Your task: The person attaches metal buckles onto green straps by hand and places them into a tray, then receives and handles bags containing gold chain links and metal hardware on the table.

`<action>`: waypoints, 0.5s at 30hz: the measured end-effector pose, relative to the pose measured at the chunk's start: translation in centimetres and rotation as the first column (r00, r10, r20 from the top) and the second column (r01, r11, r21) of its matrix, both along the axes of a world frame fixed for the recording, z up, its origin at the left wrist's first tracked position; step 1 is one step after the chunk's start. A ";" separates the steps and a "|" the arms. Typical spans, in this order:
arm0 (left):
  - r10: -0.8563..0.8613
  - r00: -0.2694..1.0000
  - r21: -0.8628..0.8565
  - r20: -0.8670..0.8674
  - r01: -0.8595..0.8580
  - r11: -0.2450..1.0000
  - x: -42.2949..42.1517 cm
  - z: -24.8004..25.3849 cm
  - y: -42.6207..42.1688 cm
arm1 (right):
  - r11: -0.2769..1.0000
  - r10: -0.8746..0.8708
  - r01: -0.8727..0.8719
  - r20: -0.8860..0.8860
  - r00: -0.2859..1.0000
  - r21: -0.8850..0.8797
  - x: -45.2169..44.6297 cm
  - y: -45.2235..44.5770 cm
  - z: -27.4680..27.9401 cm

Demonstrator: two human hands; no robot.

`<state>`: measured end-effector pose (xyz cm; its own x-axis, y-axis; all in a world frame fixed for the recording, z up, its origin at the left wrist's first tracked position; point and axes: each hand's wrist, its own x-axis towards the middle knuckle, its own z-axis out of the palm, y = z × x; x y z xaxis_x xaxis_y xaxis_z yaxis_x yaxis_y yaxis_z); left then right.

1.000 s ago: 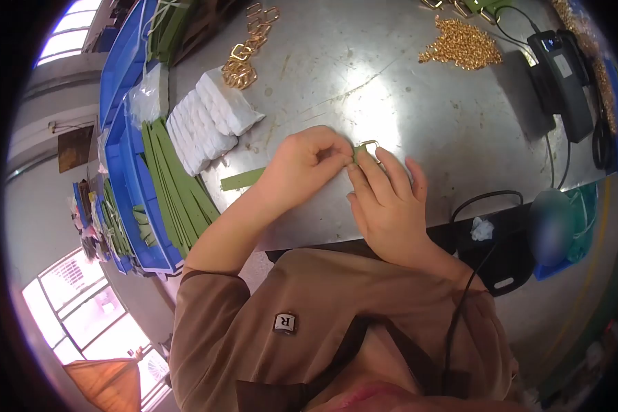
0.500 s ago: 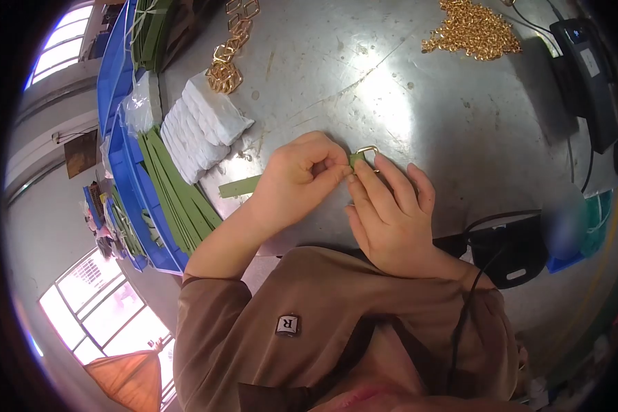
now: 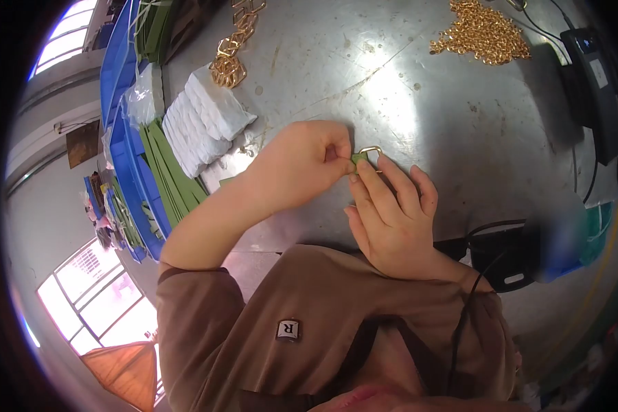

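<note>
The metal table [image 3: 316, 65] is extending ahead of and around both hands. Well to the left of the hands, the blue tray [image 3: 126, 147] is standing beside it. Far to the right and forward of the hands, the black device [image 3: 596, 93] is standing. Ahead and left of the left hand, the white pack [image 3: 202, 123] is lying on the table, with the green bundle [image 3: 168, 172] lying just beside it, nearer the left forearm. The left hand [image 3: 299, 165] is holding its fingers curled, thumb and forefinger pinching the strip. The right hand [image 3: 395, 220] is lying palm down, fingers extended and slightly spread, its foremost fingertips touching the strip without gripping it. The gold chain [image 3: 479, 33] is lying heaped forward and right of the right hand; the gold links [image 3: 228, 63] are lying forward and left of the left hand. The green strip [image 3: 359, 158] is sitting between both hands' fingertips. The gold buckle [image 3: 371, 149] is adjoining the strip, the right fingers partly covering it; whether the strip is passing through cannot be told.
</note>
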<state>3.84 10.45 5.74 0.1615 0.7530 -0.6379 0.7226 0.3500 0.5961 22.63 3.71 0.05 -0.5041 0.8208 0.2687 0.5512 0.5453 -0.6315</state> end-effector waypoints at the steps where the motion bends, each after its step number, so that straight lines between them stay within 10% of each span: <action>1: 0.009 1.000 -0.001 -0.001 -0.009 1.000 0.1 0.2 0.3 | 1.000 0.000 0.000 0.005 1.000 0.003 0.0 0.0 0.0; 15: -0.170 0.971 0.019 -0.167 0.175 0.984 0.7 -0.1 1.5 | 1.000 0.007 -0.007 0.039 0.999 0.014 0.1 0.1 0.1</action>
